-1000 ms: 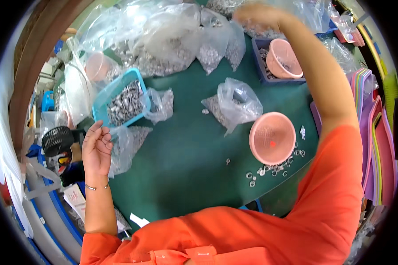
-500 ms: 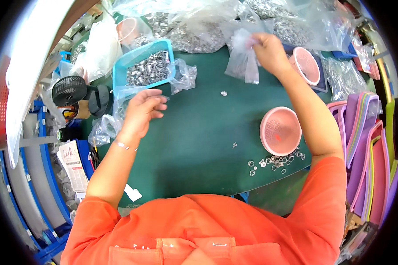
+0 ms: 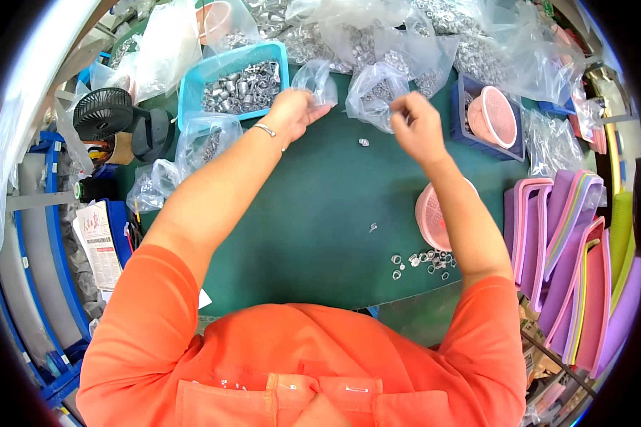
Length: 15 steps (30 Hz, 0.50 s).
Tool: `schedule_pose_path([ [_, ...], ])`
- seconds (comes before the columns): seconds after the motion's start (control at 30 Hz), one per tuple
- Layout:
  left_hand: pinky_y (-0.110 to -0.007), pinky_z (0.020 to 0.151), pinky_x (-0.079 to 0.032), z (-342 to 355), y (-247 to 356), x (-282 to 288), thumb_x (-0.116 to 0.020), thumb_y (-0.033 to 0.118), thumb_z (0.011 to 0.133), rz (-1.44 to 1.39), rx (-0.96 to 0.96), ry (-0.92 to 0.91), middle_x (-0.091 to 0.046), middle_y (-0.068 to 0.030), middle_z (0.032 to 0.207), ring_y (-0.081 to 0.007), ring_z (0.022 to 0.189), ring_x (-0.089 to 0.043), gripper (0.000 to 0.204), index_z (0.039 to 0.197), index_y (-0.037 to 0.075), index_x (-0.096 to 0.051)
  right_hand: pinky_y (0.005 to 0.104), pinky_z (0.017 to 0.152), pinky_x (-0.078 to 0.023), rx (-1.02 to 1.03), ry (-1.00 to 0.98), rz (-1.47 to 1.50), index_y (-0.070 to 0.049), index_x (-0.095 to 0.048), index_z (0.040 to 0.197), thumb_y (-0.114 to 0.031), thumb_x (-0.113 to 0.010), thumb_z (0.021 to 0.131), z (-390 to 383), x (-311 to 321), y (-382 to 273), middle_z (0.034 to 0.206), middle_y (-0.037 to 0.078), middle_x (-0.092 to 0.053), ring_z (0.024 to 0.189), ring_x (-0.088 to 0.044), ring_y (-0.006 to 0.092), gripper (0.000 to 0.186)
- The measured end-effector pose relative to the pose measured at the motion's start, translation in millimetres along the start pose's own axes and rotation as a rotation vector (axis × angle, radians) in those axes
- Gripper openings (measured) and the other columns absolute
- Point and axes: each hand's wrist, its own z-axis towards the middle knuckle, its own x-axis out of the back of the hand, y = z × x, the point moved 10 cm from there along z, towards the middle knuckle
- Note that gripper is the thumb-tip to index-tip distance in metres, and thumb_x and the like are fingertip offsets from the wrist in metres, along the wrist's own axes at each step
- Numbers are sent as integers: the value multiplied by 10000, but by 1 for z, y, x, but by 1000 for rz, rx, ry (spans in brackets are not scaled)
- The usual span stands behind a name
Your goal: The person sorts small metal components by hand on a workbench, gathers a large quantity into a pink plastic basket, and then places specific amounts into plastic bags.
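My left hand (image 3: 290,114) is raised over the green table mat (image 3: 313,213) and grips a small clear plastic bag (image 3: 315,77) by its lower edge. My right hand (image 3: 414,128) pinches the edge of a second clear bag (image 3: 374,92) that holds small metal parts. The two hands are level, a short gap apart. A single metal piece (image 3: 363,142) lies on the mat between and below them. A pink bowl (image 3: 429,213) sits partly hidden under my right forearm, with several loose metal rings (image 3: 421,260) scattered in front of it.
A light blue tray (image 3: 192,92) of metal parts stands at the back left beside a small black fan (image 3: 103,114). Many clear bags of parts are piled along the far edge. A dark blue bin (image 3: 459,107) with pink bowls and stacked pink and purple trays (image 3: 570,249) are on the right.
My left hand has risen from the mat and taken hold of a bag. My right hand has brought its bag nearer and toward the middle. The view has tilted down.
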Motion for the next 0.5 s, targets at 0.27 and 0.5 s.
schedule_pose_path([
  [0.27, -362, 822, -470, -32, 36, 24, -637, 166, 782, 517, -303, 88, -475, -203, 1179, -257, 1031, -520, 556, 1211, -77, -379, 407, 748, -470, 20, -197, -450, -40, -606, 860, 17, -525, 665, -55, -117, 52, 849, 165, -551, 864, -543, 353, 218],
  [0.5, -439, 915, -340, -142, 91, 101, -734, 235, 590, 1769, -931, 640, -433, -104, 1219, -307, 1077, -450, 644, 1142, 45, -461, 398, 741, -463, -403, -184, 62, -7, -598, 907, 18, -554, 718, -111, -102, 62, 891, 159, -539, 839, -555, 334, 196],
])
